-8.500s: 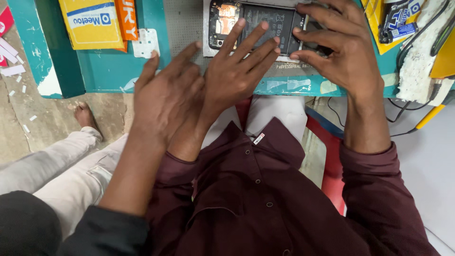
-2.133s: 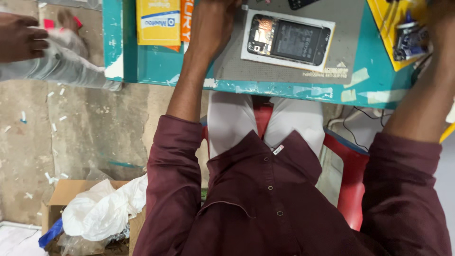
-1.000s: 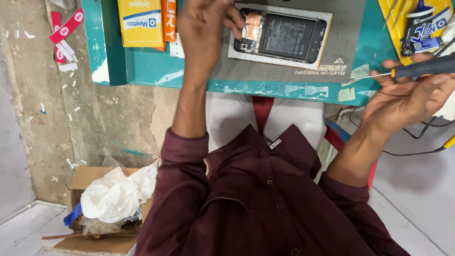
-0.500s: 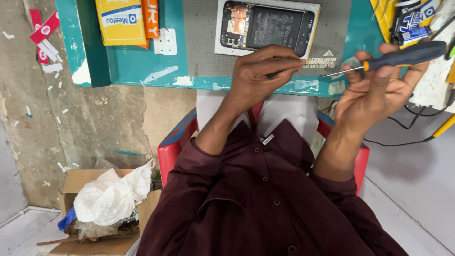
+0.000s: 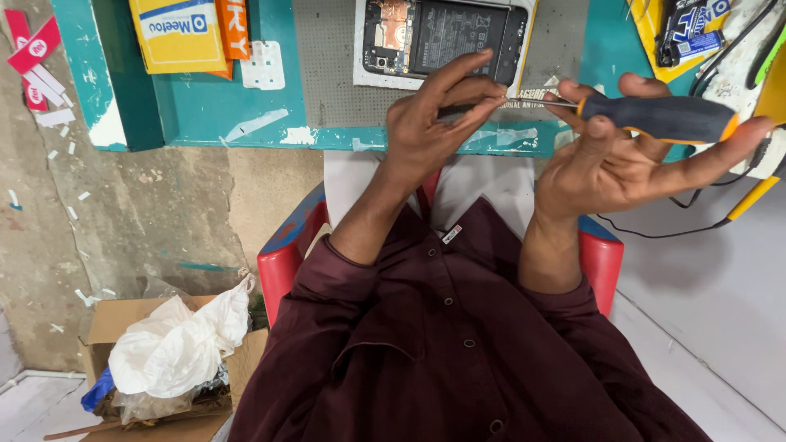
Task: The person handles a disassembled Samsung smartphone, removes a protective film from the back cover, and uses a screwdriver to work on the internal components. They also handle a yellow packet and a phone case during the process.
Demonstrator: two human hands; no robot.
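Observation:
My right hand (image 5: 630, 160) holds a screwdriver (image 5: 655, 119) with a dark handle and orange ends, lying across the fingers with its thin metal shaft pointing left. My left hand (image 5: 430, 119) pinches the tip of that shaft between thumb and fingers. Just beyond both hands an opened phone (image 5: 446, 37) lies back-off on a grey mat (image 5: 327, 49), its battery and circuit board showing. I sit on a red chair (image 5: 282, 258) in a dark maroon shirt.
The teal workbench (image 5: 221, 123) carries a yellow box (image 5: 176, 33), an orange packet and a small white part tray (image 5: 264, 65). Cables and tools crowd the right end (image 5: 729, 49). On the floor at lower left stands a cardboard box (image 5: 123, 327) stuffed with white plastic.
Another person's hands and legs seen at first are gone. My right hand picked up the screwdriver, then both hands drew back from the phone and my left hand took hold of the shaft tip.

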